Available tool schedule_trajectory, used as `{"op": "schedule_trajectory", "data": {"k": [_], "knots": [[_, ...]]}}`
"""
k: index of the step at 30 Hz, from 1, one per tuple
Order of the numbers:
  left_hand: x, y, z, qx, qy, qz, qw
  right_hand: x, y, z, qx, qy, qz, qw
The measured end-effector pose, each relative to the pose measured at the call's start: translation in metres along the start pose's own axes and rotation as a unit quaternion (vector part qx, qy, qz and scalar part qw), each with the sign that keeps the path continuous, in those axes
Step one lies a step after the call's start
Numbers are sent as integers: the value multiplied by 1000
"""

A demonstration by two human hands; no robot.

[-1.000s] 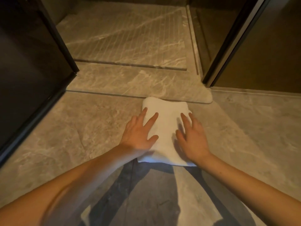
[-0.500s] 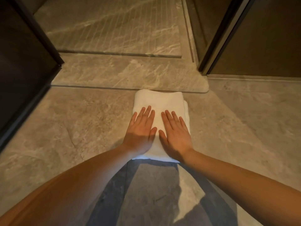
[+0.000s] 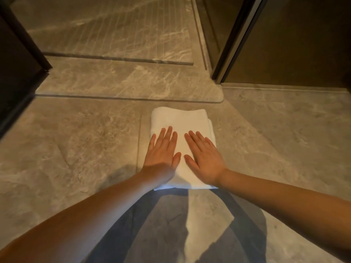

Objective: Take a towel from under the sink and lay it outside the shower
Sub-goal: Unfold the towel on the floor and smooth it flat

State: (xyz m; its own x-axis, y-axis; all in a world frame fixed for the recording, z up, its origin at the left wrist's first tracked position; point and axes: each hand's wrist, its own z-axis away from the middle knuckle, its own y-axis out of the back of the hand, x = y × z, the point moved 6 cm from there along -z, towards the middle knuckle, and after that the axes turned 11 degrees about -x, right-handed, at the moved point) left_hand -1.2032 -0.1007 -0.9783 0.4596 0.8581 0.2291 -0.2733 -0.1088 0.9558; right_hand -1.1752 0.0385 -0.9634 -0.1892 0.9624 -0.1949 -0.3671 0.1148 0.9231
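Hands: left hand [image 3: 163, 150] and right hand [image 3: 204, 157] lie flat, fingers spread, gripping nothing, equally near.
Floor [image 3: 76, 149]: stone, outside the shower threshold [image 3: 133, 86].
Towel [image 3: 180, 122]: folded, directly under both palms, long axis running away toward the threshold.

towel's [image 3: 182, 126] near half under both palms, forearms cropped (bottom edge)

Soft white terry-cloth towel [image 3: 180, 122] — veined, faintly glossy stone floor [image 3: 85, 139] — dark metal door frame [image 3: 235, 40].
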Motion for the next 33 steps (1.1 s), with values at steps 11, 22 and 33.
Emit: {"op": "schedule_trajectory", "data": {"k": [11,22,33], "knots": [[8,0,-5,11,1,16,1000,66,7,20,-14,-154,-242,958],[7,0,-4,6,6,22,1000,51,31,31,62,-89,-366,924],[7,-2,-4,8,7,20,1000,51,32,42,-157,-35,-551,819]]}}
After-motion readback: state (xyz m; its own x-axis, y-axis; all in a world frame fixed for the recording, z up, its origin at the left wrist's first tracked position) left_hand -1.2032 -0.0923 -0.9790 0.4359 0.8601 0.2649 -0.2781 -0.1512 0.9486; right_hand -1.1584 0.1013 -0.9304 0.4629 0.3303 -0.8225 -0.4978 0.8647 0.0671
